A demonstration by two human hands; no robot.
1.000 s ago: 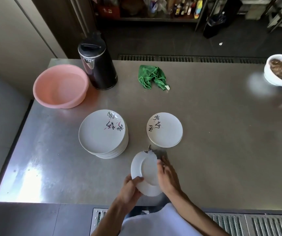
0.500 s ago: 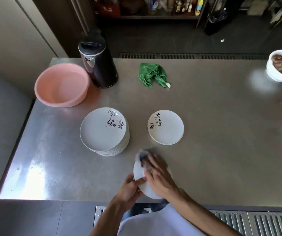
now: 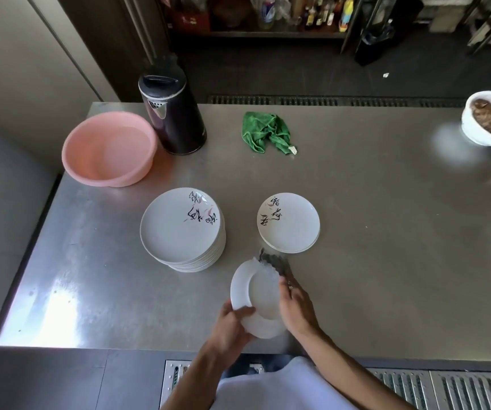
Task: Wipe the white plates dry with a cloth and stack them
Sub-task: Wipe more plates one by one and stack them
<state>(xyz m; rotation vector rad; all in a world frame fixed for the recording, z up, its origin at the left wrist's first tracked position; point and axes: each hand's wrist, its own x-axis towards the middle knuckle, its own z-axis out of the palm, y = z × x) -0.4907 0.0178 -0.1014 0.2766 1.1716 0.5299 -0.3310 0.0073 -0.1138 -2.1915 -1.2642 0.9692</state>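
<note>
Entry one: held plate (image 3: 257, 303), white, tilted on edge above the near side of the counter (image 3: 371, 247), at six o'clock on its surface. We have it in both hands.
- Left hand (image 3: 229, 328): fingers curled round the lower rim at seven o'clock, thumb on the face.
- Right hand (image 3: 297, 313): fingers wrapped behind the rim at three o'clock, gripping a grey cloth (image 3: 276, 263) against the plate. The cloth shows past the rim at one o'clock. We cannot tell how the fingers lie beneath it.

Entry two: tall stack (image 3: 176, 232) of white plates, the top one with black brush lettering. It stands on the counter at ten o'clock from the held plate.

Entry three: short stack (image 3: 290, 229) of smaller lettered plates, at one o'clock, close beyond the cloth.

Other entries, by counter position:
- Pink basin (image 3: 108, 147) at ten o'clock.
- Black jug (image 3: 173, 113) at eleven o'clock, just beside the basin.
- Green cloth (image 3: 265, 131), crumpled, at twelve o'clock.
- White bowl (image 3: 475, 134) with brown contents at two o'clock.
</note>
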